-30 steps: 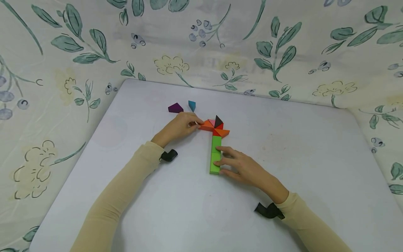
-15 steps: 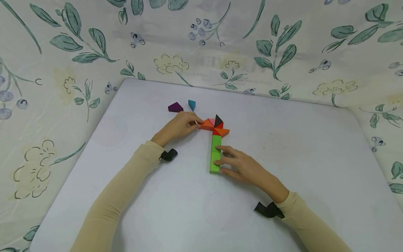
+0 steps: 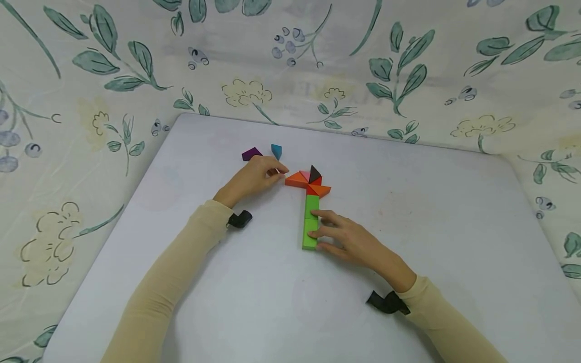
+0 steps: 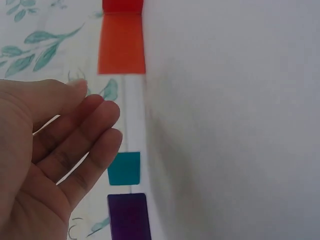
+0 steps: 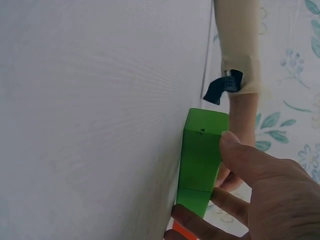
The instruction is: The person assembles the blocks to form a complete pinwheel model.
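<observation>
In the head view a figure of wooden blocks lies on the white board. Two green blocks (image 3: 310, 222) in line form its stem. An orange block (image 3: 297, 180), a pink block (image 3: 305, 174), a black triangular block (image 3: 314, 175), red pieces and a second orange block (image 3: 321, 190) fan out at its top. My left hand (image 3: 254, 177) is just left of the orange block, fingers loosely bent, with a gap to the block in the left wrist view. My right hand (image 3: 351, 239) rests fingertips on the green blocks from the right, thumb at the near end.
A purple block (image 3: 251, 154) and a blue block (image 3: 276, 150) lie behind my left hand; the hand partly covers the purple one. The white board (image 3: 454, 217) has a raised far edge against a leaf-patterned cloth (image 3: 336, 60). Black straps hang from both sleeves.
My left hand has let go of the orange block and drawn slightly left and back, covering more of the purple block. The right hand and the figure have stayed in place.
</observation>
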Action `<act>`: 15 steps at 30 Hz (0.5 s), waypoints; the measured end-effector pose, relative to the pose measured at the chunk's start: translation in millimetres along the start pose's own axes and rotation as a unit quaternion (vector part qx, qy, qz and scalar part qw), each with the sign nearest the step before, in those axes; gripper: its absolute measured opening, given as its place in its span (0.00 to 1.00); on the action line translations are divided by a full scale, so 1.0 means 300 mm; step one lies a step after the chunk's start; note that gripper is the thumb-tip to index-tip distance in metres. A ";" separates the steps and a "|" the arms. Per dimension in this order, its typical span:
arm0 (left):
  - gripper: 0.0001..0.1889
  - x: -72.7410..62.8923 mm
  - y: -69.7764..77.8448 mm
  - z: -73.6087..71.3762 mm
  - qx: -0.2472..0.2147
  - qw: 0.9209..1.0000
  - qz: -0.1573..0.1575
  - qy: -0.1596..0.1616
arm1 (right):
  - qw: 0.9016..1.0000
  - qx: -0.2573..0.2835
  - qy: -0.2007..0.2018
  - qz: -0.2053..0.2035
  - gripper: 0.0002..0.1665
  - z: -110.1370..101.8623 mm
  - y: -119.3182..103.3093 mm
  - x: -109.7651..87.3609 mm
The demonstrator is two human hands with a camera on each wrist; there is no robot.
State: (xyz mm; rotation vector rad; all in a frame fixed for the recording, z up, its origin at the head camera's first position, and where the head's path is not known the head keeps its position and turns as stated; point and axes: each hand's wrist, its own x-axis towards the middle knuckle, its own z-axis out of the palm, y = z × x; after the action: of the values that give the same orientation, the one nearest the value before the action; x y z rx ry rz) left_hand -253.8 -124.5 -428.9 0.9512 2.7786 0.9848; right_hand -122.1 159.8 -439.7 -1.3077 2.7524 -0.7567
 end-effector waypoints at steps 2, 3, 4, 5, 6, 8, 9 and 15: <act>0.12 0.013 -0.005 -0.015 -0.003 1.000 -0.005 0.008 | 1.000 0.000 0.000 0.000 0.18 -0.001 0.000 -0.001; 0.12 0.022 -0.010 -0.023 -0.005 1.000 -0.005 0.013 | 1.000 0.000 0.000 0.001 0.18 -0.001 0.000 -0.002; 0.11 0.034 -0.019 -0.031 -0.002 1.000 -0.004 0.018 | 1.000 -0.001 -0.001 0.001 0.18 -0.001 0.000 -0.002; 0.11 0.047 -0.025 -0.040 0.005 1.000 -0.002 0.020 | 1.000 -0.001 -0.001 0.001 0.18 -0.001 0.001 -0.002; 0.11 0.061 -0.033 -0.048 0.011 1.000 0.001 0.022 | 1.000 -0.002 -0.001 0.002 0.18 -0.001 0.001 -0.003; 0.12 0.088 -0.048 -0.060 0.033 0.999 -0.006 0.017 | 1.000 -0.001 0.000 0.001 0.18 -0.001 0.002 -0.003; 0.13 0.100 -0.054 -0.065 0.049 0.999 -0.015 0.010 | 1.000 -0.001 0.000 0.001 0.18 -0.001 0.002 -0.004; 0.19 0.142 -0.077 -0.086 0.116 0.990 -0.079 -0.033 | 1.000 0.002 0.004 -0.010 0.17 0.001 0.006 -0.003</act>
State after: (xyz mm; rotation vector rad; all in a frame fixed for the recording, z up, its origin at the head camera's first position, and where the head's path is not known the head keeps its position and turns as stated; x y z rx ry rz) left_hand -306.9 -128.8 -415.0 0.7519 2.9024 0.6088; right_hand -122.6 161.4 -440.9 -1.3360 2.7462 -0.7687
